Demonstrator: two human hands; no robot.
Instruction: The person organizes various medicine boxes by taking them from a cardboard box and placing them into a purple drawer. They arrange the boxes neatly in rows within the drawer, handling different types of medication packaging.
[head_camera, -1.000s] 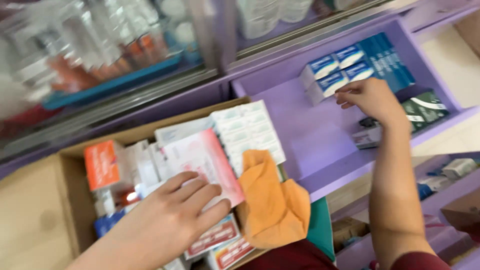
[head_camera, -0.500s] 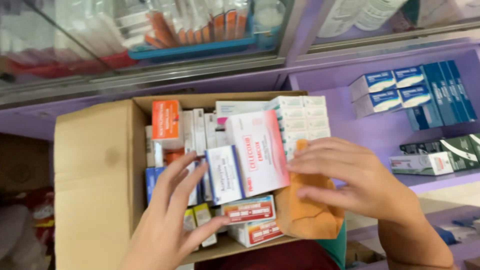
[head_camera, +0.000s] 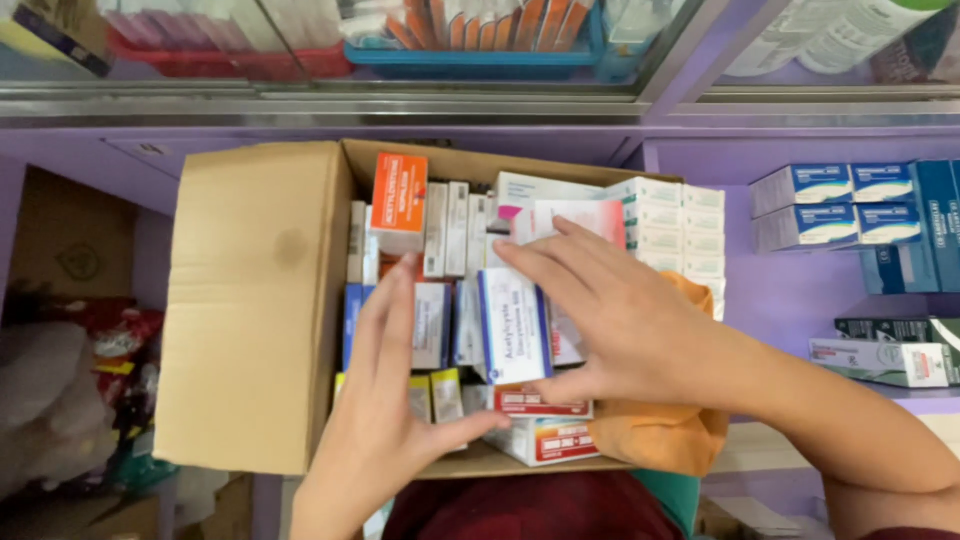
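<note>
Purple shelves behind; both hands spread flat on medicine boxes (head_camera: 515, 325) inside carton (head_camera: 250, 300).

Cardboard box (head_camera: 250, 300) holds medicine cartons (head_camera: 515, 325); orange cloth (head_camera: 665, 430).

medicine boxes (head_camera: 515, 325) in carton (head_camera: 255, 300) | shelf (head_camera: 800, 300) right | cabinet (head_camera: 400, 50) behind
</note>
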